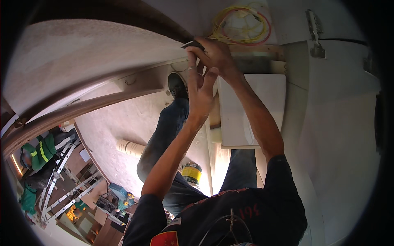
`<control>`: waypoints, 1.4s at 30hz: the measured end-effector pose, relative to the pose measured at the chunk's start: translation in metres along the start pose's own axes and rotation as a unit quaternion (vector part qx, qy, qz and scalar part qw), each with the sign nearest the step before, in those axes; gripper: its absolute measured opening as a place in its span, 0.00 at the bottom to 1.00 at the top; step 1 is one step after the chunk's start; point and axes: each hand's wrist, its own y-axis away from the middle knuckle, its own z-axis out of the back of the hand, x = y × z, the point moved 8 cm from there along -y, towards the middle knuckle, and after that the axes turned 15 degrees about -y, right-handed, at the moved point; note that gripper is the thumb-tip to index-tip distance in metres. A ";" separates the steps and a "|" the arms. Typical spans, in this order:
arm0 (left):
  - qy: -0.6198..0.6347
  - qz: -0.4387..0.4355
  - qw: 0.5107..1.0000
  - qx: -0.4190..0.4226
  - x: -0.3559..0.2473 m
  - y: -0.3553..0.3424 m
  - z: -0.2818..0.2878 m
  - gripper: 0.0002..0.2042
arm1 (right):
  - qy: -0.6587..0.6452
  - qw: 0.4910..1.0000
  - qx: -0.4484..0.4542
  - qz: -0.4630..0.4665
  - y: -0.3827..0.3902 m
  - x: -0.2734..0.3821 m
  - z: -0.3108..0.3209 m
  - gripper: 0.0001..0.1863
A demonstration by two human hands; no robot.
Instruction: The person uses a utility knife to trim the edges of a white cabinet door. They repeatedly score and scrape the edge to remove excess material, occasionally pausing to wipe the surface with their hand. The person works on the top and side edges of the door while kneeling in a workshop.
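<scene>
Dark flat piece (193,44) is at the far centre, pinched between thumb and fingers of the right hand (217,57); narrow grip. Long axis runs roughly left–right, slightly skewed: exposed tip points left and a touch near, with a pale edge along it. Right end is buried in the hand, so full length can't be read. Left hand (200,96) comes up just near of it, thumb apart from the fingers, fingertips overlapping the right hand; can't tell if it grips or touches the piece. Edges: tip sits where the pale panel (98,53) narrows, just beside the end of the dark beam (102,13); contact with either not readable. Right side is tight: yellow cable coil (218,25) just beside the right hand on the far side, white box (232,119) below the right forearm, white cabinet (340,102) with a metal hinge (315,33) farther right. More room to the left, along the panel face, bounded nearer by the brown rail (143,87). Pale floor (102,131) opens between rail and left leg (158,139), with a cream roll (130,147) beside the leg. Dark shoe (177,85) sits left of the left hand, lower down.
</scene>
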 end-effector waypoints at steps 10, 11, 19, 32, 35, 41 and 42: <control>0.005 -0.020 0.999 -0.029 -0.003 0.002 -0.001 0.37 | 0.054 0.994 -0.020 0.090 0.002 0.018 0.004 0.17; 0.001 -0.028 0.999 -0.030 -0.007 0.002 0.000 0.37 | 0.049 0.995 -0.016 0.081 0.001 0.017 0.002 0.16; 0.039 -0.006 0.999 -0.023 -0.001 0.007 0.002 0.38 | 0.046 0.998 -0.001 0.033 0.002 0.016 -0.003 0.19; 0.057 -0.021 0.998 -0.033 -0.008 0.004 0.004 0.37 | 0.096 0.993 0.030 0.061 -0.006 0.024 -0.008 0.19; 0.035 -0.043 0.998 -0.025 -0.016 0.005 0.000 0.37 | 0.080 0.996 0.023 0.040 -0.004 0.025 0.000 0.19; 0.011 -0.066 0.997 -0.035 -0.028 0.012 0.005 0.36 | 0.045 0.998 0.020 0.044 -0.008 0.033 0.000 0.19; 0.015 -0.062 0.997 -0.038 -0.030 0.013 0.007 0.35 | 0.042 0.998 0.021 0.033 -0.007 0.036 -0.001 0.19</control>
